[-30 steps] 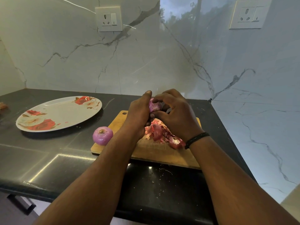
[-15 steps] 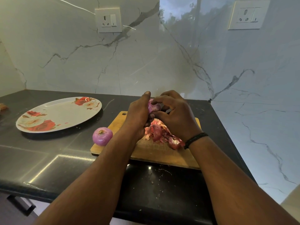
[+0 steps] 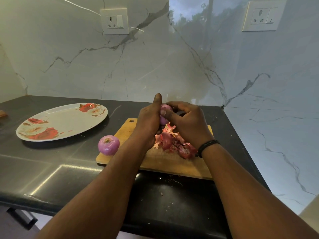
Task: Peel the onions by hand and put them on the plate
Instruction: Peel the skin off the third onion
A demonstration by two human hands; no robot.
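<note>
Above the wooden cutting board [image 3: 155, 161], both hands hold one small purple onion [image 3: 164, 114]. My left hand [image 3: 149, 121] grips it from the left, thumb pointing up. My right hand [image 3: 188, 123] curls over it from the right, with its thumb pressed on the onion's skin. A second purple onion [image 3: 108, 145], peeled, sits on the board's left corner. A heap of reddish onion skins [image 3: 174, 144] lies on the board under my hands. The white plate with red flowers [image 3: 62, 121] stands to the left with nothing on it.
The black counter [image 3: 51, 169] ends at a front edge close to me and meets marble walls behind and to the right. Skin crumbs dot the counter before the board. Two wall sockets [image 3: 114, 21] are high up. A small brown object [image 3: 2, 113] lies at the far left.
My right thumb has shifted onto the front of the onion, and my left thumb has straightened upward. The hands stay in about the same place over the board.
</note>
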